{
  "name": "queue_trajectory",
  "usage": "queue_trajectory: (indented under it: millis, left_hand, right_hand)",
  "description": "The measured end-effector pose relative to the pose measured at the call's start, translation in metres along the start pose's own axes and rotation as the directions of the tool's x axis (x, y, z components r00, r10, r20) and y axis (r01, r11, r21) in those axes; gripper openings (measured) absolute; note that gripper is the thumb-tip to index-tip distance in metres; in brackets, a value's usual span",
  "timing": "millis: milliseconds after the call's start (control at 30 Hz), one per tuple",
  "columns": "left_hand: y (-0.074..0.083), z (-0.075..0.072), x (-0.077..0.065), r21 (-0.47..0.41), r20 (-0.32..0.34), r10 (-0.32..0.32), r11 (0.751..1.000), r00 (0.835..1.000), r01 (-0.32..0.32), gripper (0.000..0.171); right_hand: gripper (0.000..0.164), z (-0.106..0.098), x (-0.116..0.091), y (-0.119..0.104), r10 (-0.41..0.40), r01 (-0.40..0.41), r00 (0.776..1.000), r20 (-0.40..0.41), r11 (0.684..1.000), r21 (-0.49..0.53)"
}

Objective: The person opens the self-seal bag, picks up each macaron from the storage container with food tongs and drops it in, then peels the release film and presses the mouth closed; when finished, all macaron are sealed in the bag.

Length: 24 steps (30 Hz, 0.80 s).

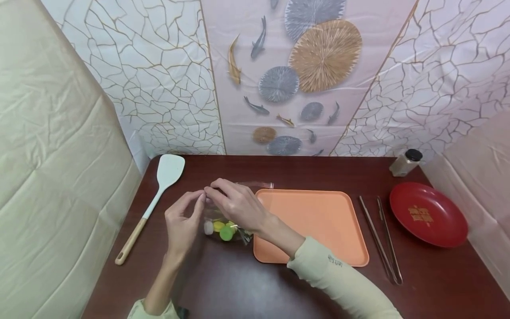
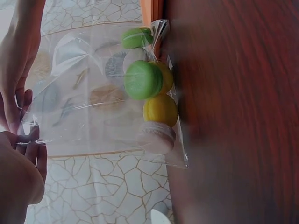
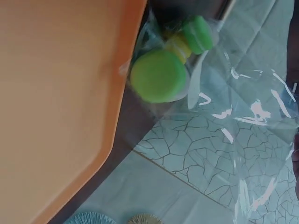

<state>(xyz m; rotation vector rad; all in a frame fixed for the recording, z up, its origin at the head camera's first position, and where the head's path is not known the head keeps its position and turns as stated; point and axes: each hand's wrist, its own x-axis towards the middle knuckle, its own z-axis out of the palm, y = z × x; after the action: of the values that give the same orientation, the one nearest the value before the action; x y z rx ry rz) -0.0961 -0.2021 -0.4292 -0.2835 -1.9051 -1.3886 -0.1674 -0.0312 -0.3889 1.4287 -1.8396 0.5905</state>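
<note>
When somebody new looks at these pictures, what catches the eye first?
Probably the orange tray near the middle of the table. By its left edge, the left hand and right hand pinch the top of a clear bag of colourful macarons. The red plate at the far right also stands out.

1. Clear plastic bag (image 3: 254,93) takes up most of the right half, super crinkly, bright glare streaks all over it.
2. Macaron-looking things bunched at one end: a round green one (image 3: 158,75) facing the camera (kinda blurry), a yellow one (image 3: 180,46) partly hidden beside it, and another green one (image 3: 198,35) turned edge-on, pale band round its middle.
3. Orange tray (image 3: 56,93) fills the left side, right by the bag. Can't tell if they're touching.
4. Dark tabletop (image 3: 126,121) shows as a strip along the tray.
5. Pale crackle-patterned cloth (image 3: 170,140) shows lower down, partly through the plastic.
</note>
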Motion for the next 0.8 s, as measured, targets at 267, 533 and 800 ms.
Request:
queue_trajectory:
  millis: [267,533,800]
  left_hand:
    - [-0.0026,0.0040,0.0030,0.068,0.000,0.153,0.986,0.988,-0.153,0.021]
    - [-0.0037,0.0067,0.0027,0.023,-0.016,0.165,0.986,0.986,-0.165,0.023]
    - [-0.0034,0.0079,0.0020,0.025,-0.030,0.157,0.987,0.987,-0.157,0.021]
  right_hand:
    - [0.008,-0.0008,-0.0004,0.0042,-0.014,0.013,1.000,-0.021,1.000,-0.017]
    - [0.008,-0.0015,0.0003,0.0004,0.242,-0.228,0.970,-0.010,0.929,0.292]
    - [0.007,0.0005,-0.0013,-0.0038,0.456,-0.413,0.889,0.035,0.768,0.490]
